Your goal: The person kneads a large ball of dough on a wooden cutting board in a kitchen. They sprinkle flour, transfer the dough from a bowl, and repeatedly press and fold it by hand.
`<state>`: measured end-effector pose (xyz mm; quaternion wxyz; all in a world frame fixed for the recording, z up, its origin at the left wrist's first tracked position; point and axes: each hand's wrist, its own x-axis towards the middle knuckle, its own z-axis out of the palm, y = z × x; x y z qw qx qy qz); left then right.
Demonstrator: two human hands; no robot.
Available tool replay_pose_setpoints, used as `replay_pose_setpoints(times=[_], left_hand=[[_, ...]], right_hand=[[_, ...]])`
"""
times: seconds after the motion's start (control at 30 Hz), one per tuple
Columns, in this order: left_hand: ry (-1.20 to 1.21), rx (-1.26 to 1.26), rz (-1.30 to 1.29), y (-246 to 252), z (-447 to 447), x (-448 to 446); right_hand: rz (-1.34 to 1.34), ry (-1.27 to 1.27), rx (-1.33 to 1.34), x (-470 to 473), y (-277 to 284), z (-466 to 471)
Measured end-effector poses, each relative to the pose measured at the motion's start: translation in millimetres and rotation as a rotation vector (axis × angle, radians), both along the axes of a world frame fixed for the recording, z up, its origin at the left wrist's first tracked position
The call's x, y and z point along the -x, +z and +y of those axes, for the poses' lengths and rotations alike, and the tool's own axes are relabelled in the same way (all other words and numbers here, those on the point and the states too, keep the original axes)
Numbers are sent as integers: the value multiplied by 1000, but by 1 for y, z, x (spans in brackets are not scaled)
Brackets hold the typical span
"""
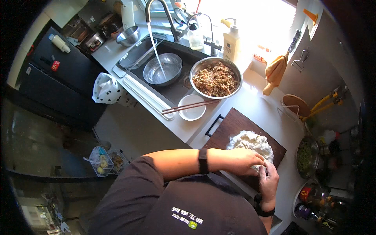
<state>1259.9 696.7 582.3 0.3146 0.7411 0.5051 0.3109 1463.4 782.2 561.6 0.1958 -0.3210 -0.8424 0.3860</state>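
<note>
A lump of rough, floury dough (249, 141) lies on a dark wooden board (218, 133) before me. My left hand (245, 161) reaches across from the left, over the near edge of the dough. Bent fingers of my right hand (268, 177) meet the left fingertips there, at the dough's near right side. Whether dough is pinched between the fingers is hidden. White flour or dough marks the right fingers. Above the board, a white bowl (192, 113) carries a pair of brown chopsticks (188, 107) across its rim. Minced filling (216, 79) fills a steel bowl (240, 83).
Water runs from the tap (164, 6) into a metal basin (149, 73) in the dark sink (188, 66). A pump bottle (232, 44) stands behind the filling bowl. Chopped greens (307, 158) sit in a pan at right, near several bottles (305, 211). A black handle (214, 124) juts from the counter front.
</note>
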Motion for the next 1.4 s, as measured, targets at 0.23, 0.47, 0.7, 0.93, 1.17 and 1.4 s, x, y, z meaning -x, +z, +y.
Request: replay_pose_setpoints(times=[0.23, 0.47, 0.7, 0.93, 1.17, 1.4], left_hand=[[62, -8, -324, 88, -53, 43], [-102, -32, -423, 104, -94, 104], [-144, -97, -405, 97, -158, 227], [17, -74, -539, 90, -215, 341], [267, 130, -850, 78, -251, 389], [378, 83, -1006, 51, -290, 416]], right_hand=[[86, -104, -102, 10, 32, 7], [-39, -128, -244, 49, 37, -21], [-69, -363, -292, 122, 73, -80], [-33, -188, -340, 240, 158, -117], [-51, 362, -412, 411, 211, -98], [-137, 458, 25, 580, 140, -54]])
